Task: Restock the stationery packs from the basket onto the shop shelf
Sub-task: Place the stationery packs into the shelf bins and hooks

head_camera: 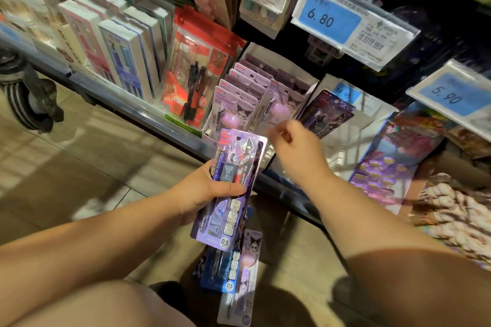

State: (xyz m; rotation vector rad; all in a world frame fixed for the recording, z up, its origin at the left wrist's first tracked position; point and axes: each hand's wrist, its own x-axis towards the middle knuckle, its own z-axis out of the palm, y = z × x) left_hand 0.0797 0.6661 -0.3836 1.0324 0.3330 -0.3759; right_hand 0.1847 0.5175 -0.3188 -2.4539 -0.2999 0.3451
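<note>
My left hand [202, 194] grips a purple pen pack [233, 180] with a hero figure printed on it, upright in front of the low shelf [148, 117]. My right hand [295, 146] hovers just right of the pack's top, fingers loosely curled and blurred, holding nothing that I can see. Right behind it, a white shelf box [255, 52] holds a row of purple Kuromi pen packs [244, 98]. Below my left hand, a blue pen pack [225, 268] and a Kuromi pack [248, 260] lie stacked low down. No basket can be made out.
Red pen packs [196, 82] and white boxed pen sets [119, 42] fill the shelf to the left. Blue price tags [332, 17] hang from hooks above. Dark card packs [329, 111] and sticker sheets [393, 162] lie to the right. A trolley wheel [26, 98] stands on the tiled floor at left.
</note>
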